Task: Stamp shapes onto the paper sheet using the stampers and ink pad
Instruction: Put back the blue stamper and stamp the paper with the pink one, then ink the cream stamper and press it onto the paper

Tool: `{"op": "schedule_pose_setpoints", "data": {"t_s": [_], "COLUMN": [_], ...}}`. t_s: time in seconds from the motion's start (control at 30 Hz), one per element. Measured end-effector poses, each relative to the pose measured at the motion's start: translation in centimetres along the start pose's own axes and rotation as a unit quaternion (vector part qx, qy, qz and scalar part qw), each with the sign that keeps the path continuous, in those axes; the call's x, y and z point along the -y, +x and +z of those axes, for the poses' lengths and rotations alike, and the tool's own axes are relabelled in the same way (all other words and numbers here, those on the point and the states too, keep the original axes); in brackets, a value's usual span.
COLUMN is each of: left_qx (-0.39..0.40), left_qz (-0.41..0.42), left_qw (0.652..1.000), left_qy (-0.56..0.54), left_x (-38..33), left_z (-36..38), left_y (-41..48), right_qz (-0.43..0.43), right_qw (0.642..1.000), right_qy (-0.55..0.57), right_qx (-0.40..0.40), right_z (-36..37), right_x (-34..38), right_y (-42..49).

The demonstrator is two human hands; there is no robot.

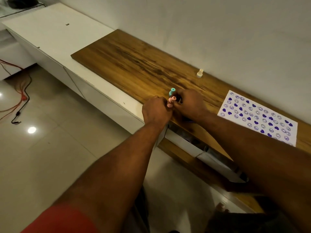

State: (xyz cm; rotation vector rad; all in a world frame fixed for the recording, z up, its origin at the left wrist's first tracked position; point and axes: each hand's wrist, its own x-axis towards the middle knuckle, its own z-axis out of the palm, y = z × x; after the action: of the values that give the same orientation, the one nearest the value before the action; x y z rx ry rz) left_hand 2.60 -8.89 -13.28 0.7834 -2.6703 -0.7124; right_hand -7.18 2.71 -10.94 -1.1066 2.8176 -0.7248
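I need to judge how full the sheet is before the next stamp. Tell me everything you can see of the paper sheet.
The paper sheet is white and rectangular and lies flat on the wooden counter, near its front edge, skewed to it. Rows of purple prints, solid hearts and outlined smiley faces, cover most of it. Its near right corner is hidden behind the right forearm; neither hand touches it, and nothing rests on it.

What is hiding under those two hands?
Poking out between the left hand and right hand are a teal stamper and a pink stamper. Their bottom ends are covered, as is the wooden top beneath. No ink pad shows; it may be hidden there.
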Motion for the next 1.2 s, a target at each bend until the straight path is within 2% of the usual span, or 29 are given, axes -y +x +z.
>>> {"op": "schedule_pose_setpoints", "data": {"t_s": [0.27,0.43,0.57,0.77,0.97,1.2], "left_qx": [0.004,0.012,0.015,-0.004,-0.030,-0.060], "left_qz": [0.000,-0.013,-0.016,-0.006,-0.048,-0.064], "left_qw": [1.000,1.000,1.000,1.000,0.997,0.994], "left_qy": [0.018,0.022,0.014,-0.006,-0.047,-0.057], "left_x": [0.0,-0.1,-0.2,0.2,0.9,1.0], "left_z": [0.0,0.2,0.3,0.1,0.1,2.2], "left_y": [0.2,0.3,0.2,0.6,1.6,2.6], "right_qz": [-0.007,0.020,0.045,0.053,0.109,0.165], "right_qw": [0.998,0.983,0.986,0.998,0.993,0.982], "right_qy": [-0.045,-0.153,-0.137,0.022,0.032,-0.052], "right_qx": [0.041,0.102,0.080,0.035,-0.025,-0.076], "right_z": [0.7,0.9,1.1,-0.1,-2.8,-5.1], "right_x": [0.2,1.5,1.4,-0.8,-5.6,-10.6], "right_y": [0.1,1.6,1.4,-0.2,0.6,5.6]}}
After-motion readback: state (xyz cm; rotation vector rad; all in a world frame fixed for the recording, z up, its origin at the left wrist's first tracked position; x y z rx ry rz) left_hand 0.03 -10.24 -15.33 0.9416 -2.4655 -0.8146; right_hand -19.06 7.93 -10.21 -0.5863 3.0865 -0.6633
